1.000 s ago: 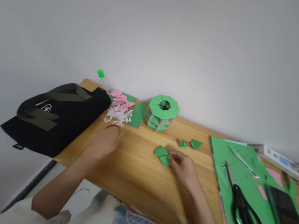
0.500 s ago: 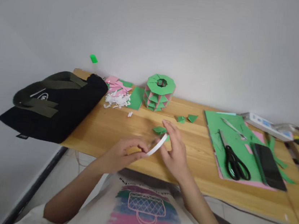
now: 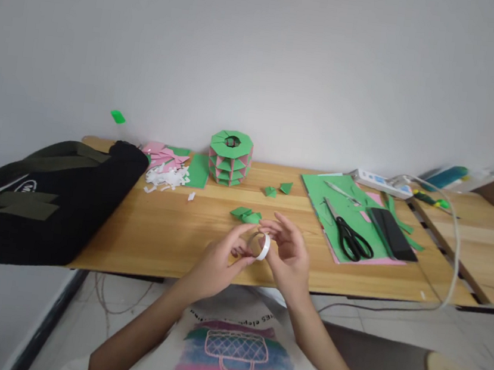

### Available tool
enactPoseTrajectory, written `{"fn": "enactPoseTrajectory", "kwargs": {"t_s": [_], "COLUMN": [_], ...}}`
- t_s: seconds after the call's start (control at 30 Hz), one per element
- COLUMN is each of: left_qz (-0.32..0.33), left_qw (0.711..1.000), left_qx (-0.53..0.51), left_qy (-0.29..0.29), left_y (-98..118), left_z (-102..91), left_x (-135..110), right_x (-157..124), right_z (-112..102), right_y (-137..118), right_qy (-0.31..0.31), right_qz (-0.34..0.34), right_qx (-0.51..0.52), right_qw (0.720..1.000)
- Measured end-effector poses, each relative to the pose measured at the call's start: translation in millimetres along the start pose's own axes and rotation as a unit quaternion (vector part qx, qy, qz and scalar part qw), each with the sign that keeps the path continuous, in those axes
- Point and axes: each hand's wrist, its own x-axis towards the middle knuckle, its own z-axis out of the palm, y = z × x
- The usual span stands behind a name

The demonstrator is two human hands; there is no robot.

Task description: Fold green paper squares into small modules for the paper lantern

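A thin roll of white tape (image 3: 265, 247) is held up between my two hands over the table's front part, its open ring facing partly toward me. My left hand (image 3: 222, 261) pinches its lower left side with thumb and fingers. On the other side, the fingers and thumb of my right hand (image 3: 291, 255) close around the roll's right edge. Just beyond my fingertips lie folded green paper pieces (image 3: 246, 215). Farther back are two more small green folded pieces (image 3: 271, 191). A ring-shaped tower of green and pink paper (image 3: 230, 158) stands near the wall.
A black bag (image 3: 37, 207) covers the table's left end. Beside it lie white paper scraps (image 3: 167, 176), pink cutouts (image 3: 165, 156) and a green sheet (image 3: 198, 170). To the right, black scissors (image 3: 352, 241), a knife (image 3: 340, 192) and a phone (image 3: 392, 233) rest on green paper (image 3: 318, 188).
The view has swung right, so the table's things sit farther left. The tape roll has turned from nearly edge-on to show its round opening, and my hands have come closer together.
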Motion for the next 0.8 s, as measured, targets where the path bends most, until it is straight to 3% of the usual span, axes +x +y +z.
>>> {"fn": "enactPoseTrajectory", "kwargs": {"t_s": [0.07, 0.4, 0.63, 0.8], "left_qz": [-0.002, 0.023, -0.009, -0.037], "left_qw": [1.0, 0.998, 0.997, 0.996], "left_qx": [0.003, -0.035, -0.057, -0.082], "left_qy": [0.003, -0.046, -0.048, -0.01], "left_y": [1.3, 6.5, -6.6, -16.5], "left_z": [-0.8, -0.3, 4.4, 7.7], "left_x": [-0.2, -10.9, -6.7, 0.8], "right_x": [0.2, -3.3, -15.1, -20.6], "right_z": [-3.3, -8.8, -5.2, 0.1], "right_y": [-1.9, -2.0, 12.1, 19.8], "right_qy": [0.026, 0.081, 0.07, 0.065], "right_qz": [0.004, 0.017, 0.058, 0.075], "right_qx": [0.04, -0.024, -0.045, -0.041], "right_qw": [0.999, 0.996, 0.995, 0.994]}}
